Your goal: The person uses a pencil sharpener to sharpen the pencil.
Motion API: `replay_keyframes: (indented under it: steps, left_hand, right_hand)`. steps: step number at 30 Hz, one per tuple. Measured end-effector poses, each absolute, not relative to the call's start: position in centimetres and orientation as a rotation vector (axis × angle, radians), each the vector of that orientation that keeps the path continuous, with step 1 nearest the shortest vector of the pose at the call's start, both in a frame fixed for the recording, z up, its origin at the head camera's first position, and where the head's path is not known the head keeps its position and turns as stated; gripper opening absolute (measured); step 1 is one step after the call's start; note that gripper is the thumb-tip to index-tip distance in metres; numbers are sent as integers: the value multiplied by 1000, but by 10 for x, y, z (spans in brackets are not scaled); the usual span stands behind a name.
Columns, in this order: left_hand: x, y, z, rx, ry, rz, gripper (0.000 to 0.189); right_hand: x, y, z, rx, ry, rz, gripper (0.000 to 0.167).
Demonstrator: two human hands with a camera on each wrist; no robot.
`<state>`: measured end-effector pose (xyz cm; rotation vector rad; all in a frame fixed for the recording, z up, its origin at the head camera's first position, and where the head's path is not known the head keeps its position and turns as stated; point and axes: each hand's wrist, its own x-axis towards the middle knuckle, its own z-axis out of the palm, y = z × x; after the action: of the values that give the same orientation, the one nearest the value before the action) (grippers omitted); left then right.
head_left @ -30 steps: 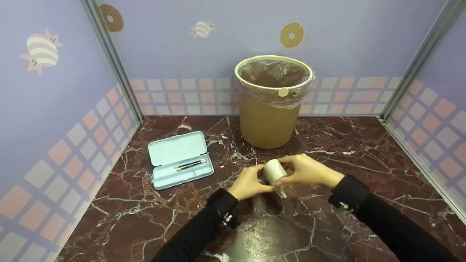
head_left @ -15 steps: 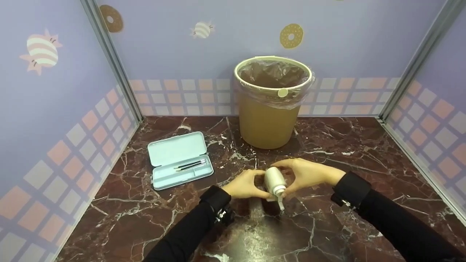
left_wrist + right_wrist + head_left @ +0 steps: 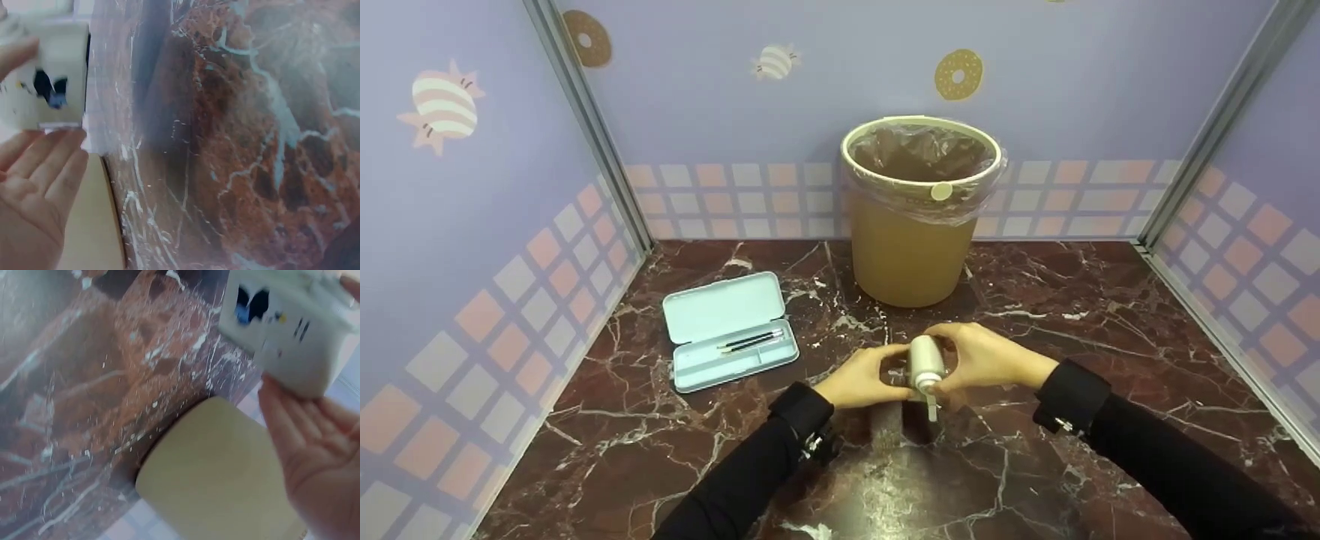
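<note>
A white pencil sharpener (image 3: 924,358), with a round hub and a crank-like arm (image 3: 932,409) at its near end, is held between both hands over the dark marble top. My left hand (image 3: 859,379) grips it from the left, thumb on the near side. From the right, my right hand (image 3: 986,356) holds it with fingers and thumb around its side. A dark and blue cartoon print shows on the sharpener's body (image 3: 64,73) in the left wrist view. The right wrist view has the fingers (image 3: 284,419) under the body and part of the thumb at the upper right.
Behind the hands stands a tan waste bin (image 3: 911,259) lined with a clear bag (image 3: 956,210). On the left lies a light-blue pencil case (image 3: 724,304), lid up, with pencils (image 3: 750,342) inside. Patterned panels (image 3: 739,97) enclose the back and both sides.
The sharpener has turned in my hands, so its hub and arm now face nearer to me. Both hands have shifted slightly. The bin and pencil case stay where they were.
</note>
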<state>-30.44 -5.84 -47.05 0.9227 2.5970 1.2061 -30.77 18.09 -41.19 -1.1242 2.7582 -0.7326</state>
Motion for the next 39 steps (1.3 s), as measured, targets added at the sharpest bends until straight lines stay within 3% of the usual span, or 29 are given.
replay_keyframes:
  steps: [7,17,22,30,39]
  left_hand:
    - [-290,-44,-464,809,2832,1090,81]
    - [-287,-17,-467,654,3389,835,61]
    - [-290,-12,-468,649,3475,740,58]
    - [-294,-20,-466,672,3356,866,49]
    - [-304,-45,-460,876,2970,970,57]
  right_hand:
    - [-302,166,-415,-829,2949,-802,71]
    - [-297,147,-418,-592,3074,-791,59]
    - [-298,146,-417,-572,3099,-793,53]
    - [-300,155,-421,-699,3027,-899,64]
    - [-307,177,-446,-932,2795,-930,64]
